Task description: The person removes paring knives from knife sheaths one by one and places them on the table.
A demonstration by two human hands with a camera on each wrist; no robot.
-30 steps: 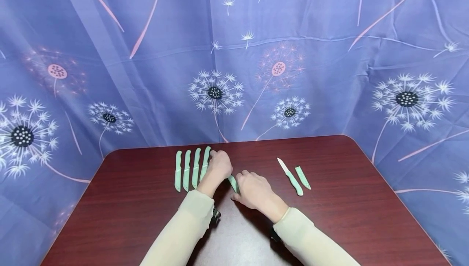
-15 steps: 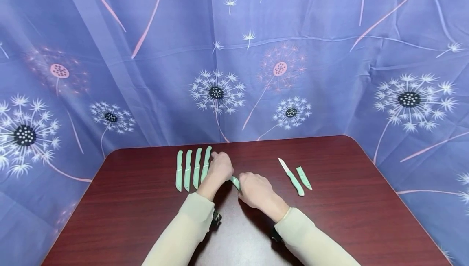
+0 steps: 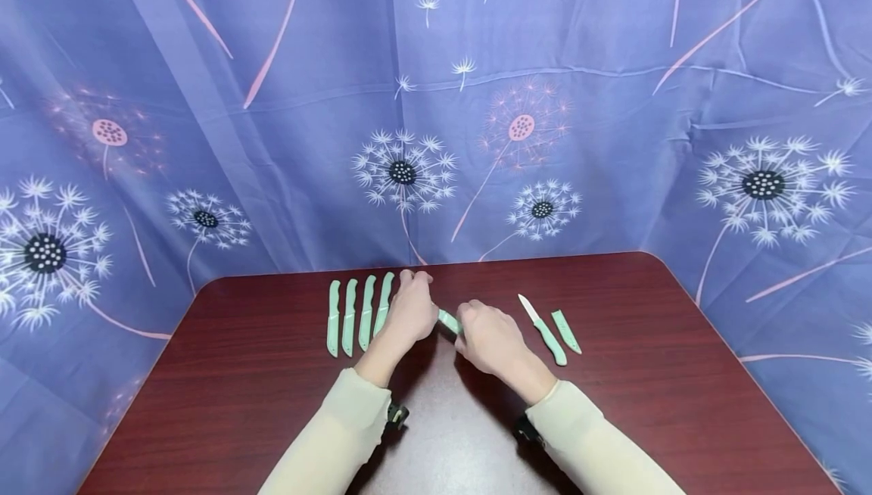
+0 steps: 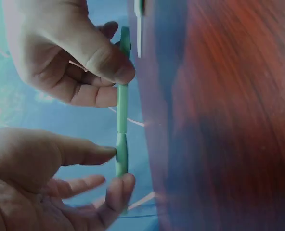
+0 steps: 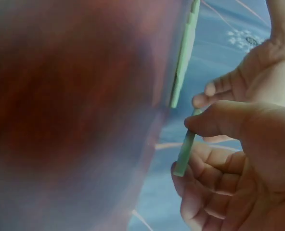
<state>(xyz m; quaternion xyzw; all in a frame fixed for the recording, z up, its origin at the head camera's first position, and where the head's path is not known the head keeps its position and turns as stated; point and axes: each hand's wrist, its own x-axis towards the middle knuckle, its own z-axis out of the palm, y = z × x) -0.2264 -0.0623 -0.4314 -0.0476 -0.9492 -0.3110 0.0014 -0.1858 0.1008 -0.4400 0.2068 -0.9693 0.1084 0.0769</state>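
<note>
A sheathed knife with a pale green handle and sheath is held level between both hands, above the table. My left hand pinches the handle between thumb and fingers. Around the sheath part curl the thumb and fingers of my right hand. In the left wrist view, sheath and handle meet at a thin seam with no blade showing. The right wrist view shows the green sheath under the right thumb, its far end partly hidden by the hands.
Several sheathed green knives lie in a row left of my left hand. On the right lie an unsheathed knife with bare blade and a separate green sheath. A blue dandelion-print curtain surrounds the dark red table.
Both hands have risen slightly away from me with the knife, which has turned from slanted to flatter. My right hand's fingers have closed round the sheath.
</note>
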